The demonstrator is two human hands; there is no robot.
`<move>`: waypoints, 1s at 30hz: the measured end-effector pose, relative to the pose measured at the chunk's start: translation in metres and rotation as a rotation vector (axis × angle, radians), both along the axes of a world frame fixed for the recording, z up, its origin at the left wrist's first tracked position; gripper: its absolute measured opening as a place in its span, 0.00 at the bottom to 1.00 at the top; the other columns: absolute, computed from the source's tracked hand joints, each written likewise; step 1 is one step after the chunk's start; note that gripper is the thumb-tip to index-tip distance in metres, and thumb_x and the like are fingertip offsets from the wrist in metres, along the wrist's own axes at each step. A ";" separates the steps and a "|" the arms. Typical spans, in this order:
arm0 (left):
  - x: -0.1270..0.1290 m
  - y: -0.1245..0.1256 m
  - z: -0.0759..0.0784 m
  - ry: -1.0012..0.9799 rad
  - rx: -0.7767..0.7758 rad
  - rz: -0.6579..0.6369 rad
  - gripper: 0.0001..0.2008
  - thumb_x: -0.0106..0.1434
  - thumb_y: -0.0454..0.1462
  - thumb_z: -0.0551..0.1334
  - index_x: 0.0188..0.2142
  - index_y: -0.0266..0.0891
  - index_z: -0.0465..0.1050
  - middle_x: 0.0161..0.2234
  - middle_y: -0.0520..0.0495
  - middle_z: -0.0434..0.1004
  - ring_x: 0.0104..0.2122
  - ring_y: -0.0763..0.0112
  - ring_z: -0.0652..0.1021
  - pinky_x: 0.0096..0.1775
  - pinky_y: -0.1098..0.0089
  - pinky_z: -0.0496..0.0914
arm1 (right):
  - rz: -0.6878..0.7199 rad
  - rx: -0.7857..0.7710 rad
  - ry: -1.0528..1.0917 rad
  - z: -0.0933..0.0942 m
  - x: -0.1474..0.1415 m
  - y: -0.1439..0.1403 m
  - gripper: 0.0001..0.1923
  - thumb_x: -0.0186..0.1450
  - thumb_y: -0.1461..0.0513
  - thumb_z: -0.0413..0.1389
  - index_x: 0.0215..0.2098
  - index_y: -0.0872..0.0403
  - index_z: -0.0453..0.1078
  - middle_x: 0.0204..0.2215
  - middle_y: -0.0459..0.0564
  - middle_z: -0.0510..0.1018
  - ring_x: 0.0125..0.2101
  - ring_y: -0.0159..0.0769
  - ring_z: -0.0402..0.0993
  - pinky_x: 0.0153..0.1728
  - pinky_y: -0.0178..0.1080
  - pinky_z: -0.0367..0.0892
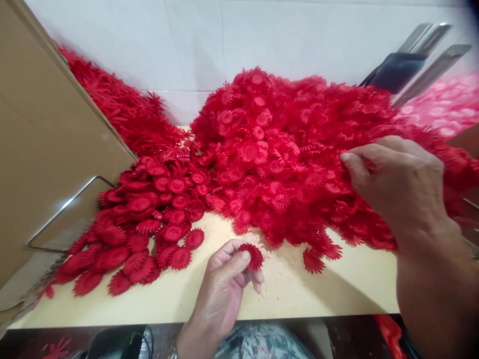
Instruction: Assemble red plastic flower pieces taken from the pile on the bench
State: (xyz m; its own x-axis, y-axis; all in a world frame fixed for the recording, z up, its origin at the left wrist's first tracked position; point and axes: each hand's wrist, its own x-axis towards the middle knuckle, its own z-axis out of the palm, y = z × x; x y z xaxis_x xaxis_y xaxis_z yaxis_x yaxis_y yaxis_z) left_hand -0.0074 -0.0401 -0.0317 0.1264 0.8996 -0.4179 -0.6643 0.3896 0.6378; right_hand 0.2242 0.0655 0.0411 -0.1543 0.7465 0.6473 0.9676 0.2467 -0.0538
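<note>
Left hand: my left hand has thumb and fingers pinched on a dark-red, round, soft-looking disc with a fringed edge, held just above the table near its front.
Right hand: the right one hovers over the big heap, thumb and fingers bent; too blurry for me to tell if they're gripping anything. The two hands are well apart.
Big heap: a loose mound of bright-red fringed pieces against the white wall. Tons left there, I'd say.
Left pile: darker red fringed discs, more compact. Might be the done ones, but honestly can't confirm.
Strays: a couple of red fringed pieces sit near the heap's front.
Edges: brown cardboard panel and bent metal wire box in the left.
Room: best along the pale yellow tabletop's front strip.
</note>
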 end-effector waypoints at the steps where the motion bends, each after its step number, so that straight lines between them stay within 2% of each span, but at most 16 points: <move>1: 0.001 0.000 -0.001 0.044 -0.014 -0.003 0.04 0.51 0.33 0.63 0.24 0.34 0.69 0.19 0.51 0.71 0.16 0.77 0.71 0.18 0.78 0.62 | -0.002 0.003 0.013 -0.001 -0.005 -0.008 0.11 0.65 0.61 0.48 0.25 0.48 0.66 0.25 0.49 0.66 0.34 0.44 0.65 0.30 0.42 0.56; 3: 0.002 -0.001 -0.002 0.120 -0.039 0.008 0.08 0.49 0.33 0.65 0.21 0.34 0.66 0.16 0.54 0.67 0.13 0.80 0.67 0.15 0.80 0.56 | 0.042 -0.007 0.039 -0.003 -0.015 -0.023 0.11 0.65 0.60 0.48 0.25 0.50 0.65 0.25 0.50 0.67 0.31 0.42 0.66 0.30 0.42 0.58; 6: 0.003 -0.002 -0.004 0.204 -0.064 0.042 0.11 0.48 0.37 0.67 0.21 0.36 0.64 0.14 0.56 0.64 0.12 0.82 0.64 0.14 0.81 0.53 | 0.252 -0.056 0.107 -0.013 -0.031 -0.042 0.08 0.64 0.62 0.51 0.26 0.52 0.65 0.23 0.49 0.69 0.26 0.36 0.66 0.27 0.39 0.60; 10: 0.005 -0.005 -0.005 0.312 -0.002 0.070 0.14 0.49 0.41 0.66 0.20 0.36 0.63 0.16 0.58 0.60 0.14 0.82 0.59 0.15 0.80 0.53 | 0.588 -0.294 0.316 -0.033 -0.059 -0.065 0.06 0.63 0.66 0.52 0.28 0.55 0.67 0.23 0.47 0.70 0.24 0.30 0.66 0.25 0.33 0.62; 13: 0.005 -0.007 -0.007 0.404 0.076 0.036 0.17 0.54 0.44 0.63 0.19 0.37 0.61 0.15 0.58 0.57 0.16 0.82 0.57 0.16 0.79 0.51 | 0.724 -0.467 0.473 -0.047 -0.080 -0.078 0.06 0.64 0.66 0.51 0.29 0.55 0.67 0.23 0.47 0.71 0.26 0.30 0.67 0.26 0.32 0.62; 17: 0.004 -0.008 -0.011 0.465 0.153 -0.003 0.19 0.56 0.46 0.60 0.18 0.37 0.59 0.16 0.58 0.52 0.18 0.81 0.55 0.20 0.78 0.51 | 0.783 -0.601 0.608 -0.057 -0.096 -0.084 0.06 0.62 0.61 0.55 0.28 0.55 0.65 0.23 0.45 0.69 0.26 0.29 0.65 0.26 0.32 0.61; 20: 0.000 -0.009 -0.013 0.585 0.209 -0.038 0.19 0.60 0.47 0.56 0.20 0.37 0.59 0.18 0.58 0.53 0.19 0.80 0.55 0.21 0.77 0.52 | 0.791 -0.640 0.576 -0.060 -0.096 -0.084 0.05 0.61 0.63 0.55 0.28 0.55 0.65 0.24 0.45 0.68 0.27 0.29 0.64 0.27 0.32 0.60; 24: -0.007 -0.010 -0.007 0.777 0.310 -0.189 0.19 0.62 0.46 0.52 0.20 0.39 0.58 0.17 0.57 0.55 0.19 0.78 0.57 0.21 0.75 0.54 | 0.777 -0.663 0.529 -0.065 -0.091 -0.085 0.06 0.62 0.66 0.52 0.27 0.56 0.64 0.25 0.46 0.67 0.27 0.30 0.63 0.27 0.33 0.59; 27: -0.012 -0.010 -0.001 0.758 0.350 -0.335 0.13 0.61 0.44 0.55 0.26 0.38 0.65 0.19 0.55 0.61 0.20 0.76 0.63 0.23 0.75 0.58 | 0.737 -0.682 0.586 -0.070 -0.087 -0.084 0.06 0.62 0.69 0.50 0.27 0.56 0.64 0.22 0.45 0.67 0.24 0.29 0.63 0.24 0.32 0.58; 30: -0.013 -0.009 -0.002 0.700 0.275 -0.375 0.11 0.59 0.42 0.56 0.31 0.36 0.68 0.19 0.53 0.65 0.19 0.75 0.66 0.22 0.75 0.61 | 0.694 -0.652 0.581 -0.072 -0.084 -0.086 0.06 0.62 0.69 0.50 0.28 0.56 0.66 0.22 0.46 0.67 0.24 0.29 0.63 0.24 0.32 0.59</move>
